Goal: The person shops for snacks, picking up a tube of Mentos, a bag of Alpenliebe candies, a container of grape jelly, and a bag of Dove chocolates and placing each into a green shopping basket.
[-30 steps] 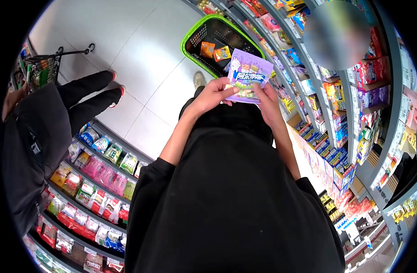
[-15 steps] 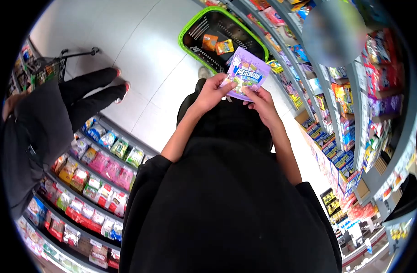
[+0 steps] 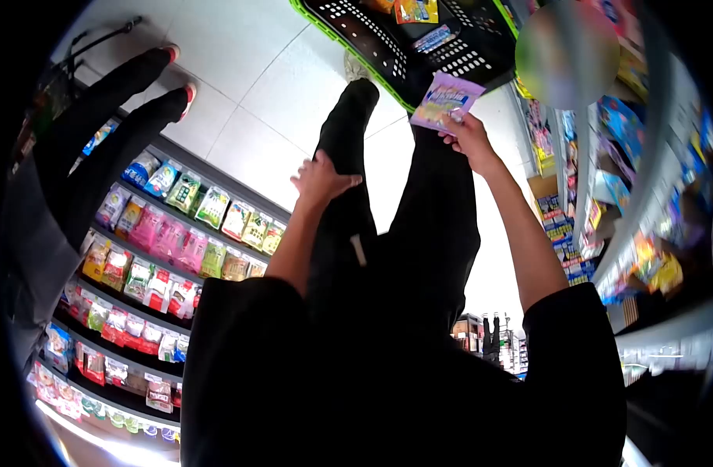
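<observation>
Just below the basket (image 3: pixel 349 54), the right hand (image 3: pixel 472 138) pinched a purple packet (image 3: pixel 444 100) by its lower edge; the left hand (image 3: pixel 321 179) hung empty farther from the basket, fingers loosely together.

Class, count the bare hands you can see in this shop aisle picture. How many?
2. The left hand is open and empty over the black trouser leg; the right hand holds a purple packet near the green-rimmed basket. Hands of the bystander are hidden.
</observation>
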`<state>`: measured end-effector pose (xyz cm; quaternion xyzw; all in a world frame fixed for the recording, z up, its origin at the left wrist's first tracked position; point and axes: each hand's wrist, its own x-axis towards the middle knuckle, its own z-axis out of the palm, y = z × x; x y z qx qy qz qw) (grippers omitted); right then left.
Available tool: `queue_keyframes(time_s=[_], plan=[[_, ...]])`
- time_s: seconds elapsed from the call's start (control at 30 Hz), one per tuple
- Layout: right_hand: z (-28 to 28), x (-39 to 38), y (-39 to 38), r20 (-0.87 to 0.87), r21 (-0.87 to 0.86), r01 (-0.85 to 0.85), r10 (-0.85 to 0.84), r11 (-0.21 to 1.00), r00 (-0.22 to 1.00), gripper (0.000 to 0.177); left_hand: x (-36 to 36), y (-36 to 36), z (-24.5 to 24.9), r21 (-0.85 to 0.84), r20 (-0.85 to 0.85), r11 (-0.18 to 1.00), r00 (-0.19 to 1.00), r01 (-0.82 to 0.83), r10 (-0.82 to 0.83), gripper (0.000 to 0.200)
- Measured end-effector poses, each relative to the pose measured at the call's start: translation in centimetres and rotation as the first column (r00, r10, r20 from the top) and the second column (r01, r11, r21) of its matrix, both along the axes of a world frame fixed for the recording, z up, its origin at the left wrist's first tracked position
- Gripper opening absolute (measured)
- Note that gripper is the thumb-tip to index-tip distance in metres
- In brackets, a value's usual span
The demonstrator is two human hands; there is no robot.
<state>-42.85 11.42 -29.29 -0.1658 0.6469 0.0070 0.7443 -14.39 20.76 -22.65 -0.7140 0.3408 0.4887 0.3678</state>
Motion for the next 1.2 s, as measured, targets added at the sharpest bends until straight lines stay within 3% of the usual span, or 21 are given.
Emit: queue_keyframes(time_s=[0.07,0.1,0.13,0.17,0.23,0.3,0.37,0.43,0.47,0.5,0.57,0.63,0.7,0.77,0.8,0.83,1.0,1.1,1.17,1.2], plan=[[-4.7,0.5,-1.9,-0.093,0.07,0.057,-0.05,0.996,0.994,0.022,-0.1,0.9,-2.5,0.115,0.078,0.987,0.992,-0.112,0.104,0.103],[-7.7,0.5,-2.5,-0.086,0.053,0.094,-0.089,0.994,0.992,0.022,-0.1,0.8,-3.6,0.124,0.122,0.968,0.972,-0.216,0.201,0.097],[-10.7,0.4,-2.9,-0.083,0.052,0.126,-0.122,0.991,0.989,0.022,-0.8,0.6,-5.3,0.109,0.187,0.971,0.964,-0.214,0.191,0.092],[-13.8,0.0,-2.6,-0.084,0.065,0.163,-0.157,0.985,0.984,0.022,-1.6,0.1,-6.3,0.109,0.253,0.973,0.952,-0.205,0.172,0.086],[-20.8,-1.3,-2.7,0.045,0.039,0.05,-0.051,0.998,0.998,0.022,-2.8,0.3,-8.5,0.031,0.294,0.995,0.952,-0.093,0.08,0.081],[-25.5,0.6,-3.7,-0.086,0.053,0.183,-0.178,0.982,0.98,0.021,-3.4,1.4,-10.1,-0.009,0.332,1.0,0.943,0.007,-0.003,0.068],[-29.8,2.0,-4.6,-0.1,0.035,0.238,-0.233,0.971,0.967,0.018,-3.3,2.8,-10.5,-0.055,0.303,0.998,0.953,0.032,-0.014,0.068],[-35.9,2.7,-4.0,0.043,0.054,0.466,-0.468,0.883,0.883,0.012,-3.1,3.6,-11.0,-0.113,0.287,0.993,0.958,0.031,0.003,0.068],[-35.9,3.7,-4.7,-0.087,0.113,0.443,-0.435,0.889,0.896,0.014,-3.1,3.6,-11.3,-0.1,0.29,0.993,0.957,0.055,-0.024,0.066],[-41.7,2.2,-2.6,0.019,0.203,0.377,-0.389,0.904,0.921,0.012,-3.1,2.9,-11.4,-0.048,0.304,0.998,0.952,0.038,-0.022,0.07],[-40.1,3.3,-2.6,-0.102,0.315,0.178,-0.153,0.932,0.983,0.02,-2.7,2.9,-11.7,-0.102,0.3,0.994,0.954,0.043,-0.011,0.07],[-39.8,5.2,0.0,-0.248,0.068,0.014,0.003,0.998,0.969,0.023,-2.4,2.8,-11.9,-0.136,0.288,0.987,0.957,0.083,-0.041,0.07],[-38.9,6.0,1.2,-0.255,-0.145,-0.368,0.325,0.918,0.911,0.025,-1.9,2.9,-12.0,-0.161,0.282,0.983,0.959,0.09,-0.041,0.068],[-38.4,6.9,2.4,-0.316,-0.161,-0.318,0.257,0.934,0.914,0.019,-1.9,2.8,-11.9,-0.173,0.257,0.983,0.966,0.063,-0.017,0.064],[-37.3,7.2,2.2,-0.35,-0.219,-0.395,0.306,0.892,0.885,0.017,-2.2,2.3,-11.7,-0.177,0.273,0.982,0.962,0.068,-0.017,0.064],[-35.8,7.0,2.2,-0.219,-0.093,-0.181,0.157,0.979,0.963,0.014,-2.5,2.2,-11.5,-0.169,0.279,0.984,0.96,0.063,-0.014,0.064],[-25.8,6.0,0.5,-0.039,-0.007,-0.061,0.061,0.998,0.997,0.01,-2.6,1.2,-10.8,-0.164,0.284,0.986,0.958,0.016,0.032,0.065],[-18.7,5.2,0.0,-0.049,-0.056,0.017,-0.019,0.998,0.999,0.01,-2.6,0.4,-9.7,-0.193,0.287,0.981,0.955,-0.019,0.075,0.066],[-13.1,3.7,0.2,-0.066,0.026,0.083,-0.081,0.996,0.995,0.01,-2.3,-0.6,-9.1,-0.186,0.22,0.973,0.96,-0.133,0.173,0.066],[-10.7,3.3,1.0,-0.024,-0.134,0.088,-0.092,0.987,0.995,0.008,-1.5,-0.8,-8.7,-0.186,0.17,0.969,0.966,-0.161,0.193,0.065]])
